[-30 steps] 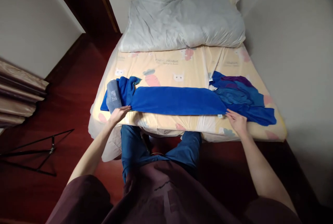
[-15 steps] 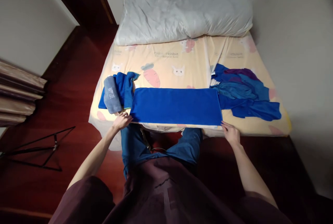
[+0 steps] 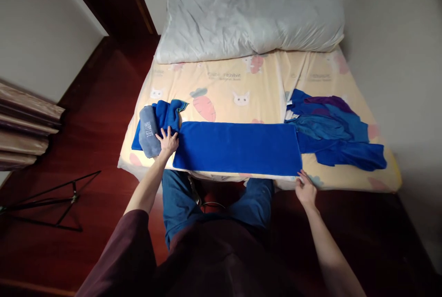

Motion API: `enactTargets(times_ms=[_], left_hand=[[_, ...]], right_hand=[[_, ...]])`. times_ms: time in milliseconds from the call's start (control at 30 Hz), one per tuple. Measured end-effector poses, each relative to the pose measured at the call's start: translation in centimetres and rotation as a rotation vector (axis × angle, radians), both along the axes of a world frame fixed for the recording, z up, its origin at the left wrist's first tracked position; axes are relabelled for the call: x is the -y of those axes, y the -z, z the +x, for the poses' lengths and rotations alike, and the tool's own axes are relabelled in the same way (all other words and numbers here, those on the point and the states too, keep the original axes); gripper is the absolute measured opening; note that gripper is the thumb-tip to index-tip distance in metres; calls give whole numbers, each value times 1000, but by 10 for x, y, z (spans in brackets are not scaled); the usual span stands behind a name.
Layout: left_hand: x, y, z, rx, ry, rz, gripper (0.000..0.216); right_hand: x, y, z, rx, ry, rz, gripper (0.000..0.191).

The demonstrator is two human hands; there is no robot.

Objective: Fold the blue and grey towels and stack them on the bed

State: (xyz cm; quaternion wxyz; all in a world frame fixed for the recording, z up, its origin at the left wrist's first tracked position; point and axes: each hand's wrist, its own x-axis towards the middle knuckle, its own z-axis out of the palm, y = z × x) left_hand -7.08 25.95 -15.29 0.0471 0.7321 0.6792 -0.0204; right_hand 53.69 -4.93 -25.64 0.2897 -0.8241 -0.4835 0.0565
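Note:
A long bright blue towel [image 3: 238, 147], folded into a strip, lies flat along the near edge of the bed [image 3: 262, 85]. My left hand [image 3: 168, 141] rests on the bed at the towel's left end, fingers spread and flat, touching the towel's edge and a rolled grey towel [image 3: 148, 130]. My right hand [image 3: 305, 189] is at the towel's near right corner, fingers curled at the bed's edge; whether it pinches the corner is unclear.
A crumpled darker blue cloth [image 3: 167, 115] lies behind the grey roll. A heap of blue and purple clothes [image 3: 331, 131] sits at the right. A grey quilt [image 3: 252, 11] covers the bed's head. A black folding stand [image 3: 44, 200] lies on the dark red floor.
The blue towel has been drawn toward the near edge of the bed and flattened. My left hand moved up onto the bed beside the grey roll; my right hand slid down to the corner.

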Motion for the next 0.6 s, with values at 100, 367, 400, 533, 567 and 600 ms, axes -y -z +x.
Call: enactTargets(times_ms=[100,367,400,533,567,600], left_hand=[[-3,2,-7,-6,-36,24,47],[-7,0,-2,-72,-52,23,50],[-7,-1,-1,-78,-49,31,49],[-6,-8,-9,-49,-69,10,51],[-5,-9,-13,-39,-67,1,53],[-5,-10,-17,-35,-60,-5,54]], right_hand=[[-1,0,-5,-6,28,11,42],[-3,0,-13,-6,80,44,40],[-3,1,-13,-12,84,46,41],[-3,2,-14,-51,88,32,41],[-2,2,-15,-58,92,30,40],[-2,0,-15,-62,93,31,40]])
